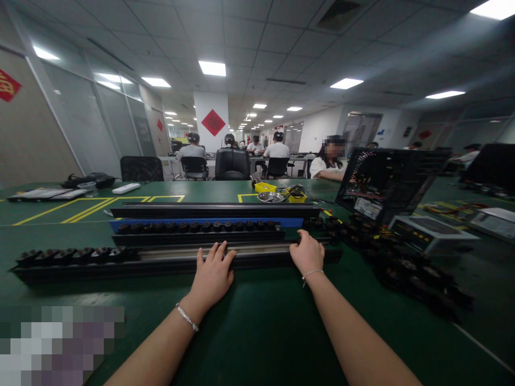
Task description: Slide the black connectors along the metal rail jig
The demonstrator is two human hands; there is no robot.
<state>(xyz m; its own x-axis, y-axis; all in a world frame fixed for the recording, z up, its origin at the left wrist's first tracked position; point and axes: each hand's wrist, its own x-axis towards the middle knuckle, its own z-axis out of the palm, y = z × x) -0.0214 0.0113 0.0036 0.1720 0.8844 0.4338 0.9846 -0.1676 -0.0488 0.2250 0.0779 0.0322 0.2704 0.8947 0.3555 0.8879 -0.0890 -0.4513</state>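
A long black rail [257,261] with a metallic inner channel lies across the green table, with a row of black round parts [76,255] on its left end. My left hand [213,271] rests on the middle of this rail, fingers spread, holding nothing. Over the rail's right part is my right hand [308,252], its fingers bent; what lies under the fingertips is too small to tell. Just behind, a second black rail [201,236] sits beside a row of similar black parts [193,227] and a blue strip [298,222]. Farther back lies another black rail [217,211].
Many black parts [414,265] are heaped at the right, near a power supply [432,234] and an open computer case [394,182]. A metal dish [271,197] and yellow tray [265,187] stand at the back. A person [328,161] sits across the table.
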